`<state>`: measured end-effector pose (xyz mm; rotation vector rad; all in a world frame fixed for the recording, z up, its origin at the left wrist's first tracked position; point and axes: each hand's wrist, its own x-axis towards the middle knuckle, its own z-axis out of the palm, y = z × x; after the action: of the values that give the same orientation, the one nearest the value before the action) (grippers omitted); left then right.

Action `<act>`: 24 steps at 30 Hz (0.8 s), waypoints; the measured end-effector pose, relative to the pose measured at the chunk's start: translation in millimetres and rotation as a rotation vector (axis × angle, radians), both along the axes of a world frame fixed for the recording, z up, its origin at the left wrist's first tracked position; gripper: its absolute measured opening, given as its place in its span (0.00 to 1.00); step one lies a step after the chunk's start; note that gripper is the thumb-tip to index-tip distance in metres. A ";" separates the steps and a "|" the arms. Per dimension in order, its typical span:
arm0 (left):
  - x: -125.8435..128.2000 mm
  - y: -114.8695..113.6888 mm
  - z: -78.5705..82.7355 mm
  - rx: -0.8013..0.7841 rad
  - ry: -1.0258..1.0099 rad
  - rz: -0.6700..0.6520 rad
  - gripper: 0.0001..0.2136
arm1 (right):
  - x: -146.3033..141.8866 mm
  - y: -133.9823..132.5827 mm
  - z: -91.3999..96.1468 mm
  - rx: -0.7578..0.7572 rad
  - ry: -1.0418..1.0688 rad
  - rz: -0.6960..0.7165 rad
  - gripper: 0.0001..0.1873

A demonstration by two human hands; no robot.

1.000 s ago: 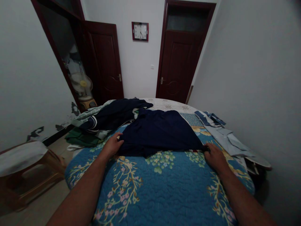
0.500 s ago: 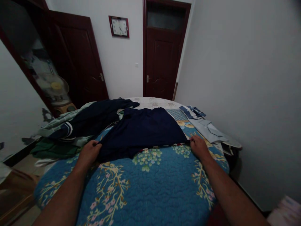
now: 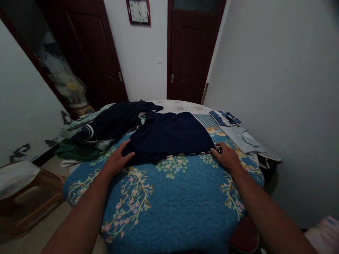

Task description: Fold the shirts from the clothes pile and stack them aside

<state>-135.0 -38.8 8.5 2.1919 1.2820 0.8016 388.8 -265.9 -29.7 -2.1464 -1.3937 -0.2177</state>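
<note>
A dark navy garment (image 3: 169,137) lies spread on a bed with a blue floral quilt (image 3: 172,197). My left hand (image 3: 118,159) rests at the garment's near left corner, fingers stretched flat with the thumb on the cloth edge. My right hand (image 3: 227,156) lies at the near right corner, fingers curled onto the hem, where a thin red and white edge shows.
A heap of clothes (image 3: 97,130), navy, green and checked, sits on the bed's left side. Folded light blue shirts (image 3: 242,137) lie at the right, close to the wall. A wooden stool (image 3: 23,190) stands at the left. Two dark doors (image 3: 189,53) and a wall clock (image 3: 139,11) are behind.
My left hand has let go of its pinch on the left corner and now lies flat. The right hand stays at the right corner. The camera shifted slightly.
</note>
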 end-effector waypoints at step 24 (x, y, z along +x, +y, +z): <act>-5.9 -26.3 16.8 -0.846 -0.053 -0.443 0.23 | 39.1 -12.4 -6.2 -0.013 0.115 -0.460 0.20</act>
<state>-141.0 -65.1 25.2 1.6295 0.8256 0.0901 427.9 -278.3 -35.9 -2.4236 -0.8245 -0.2534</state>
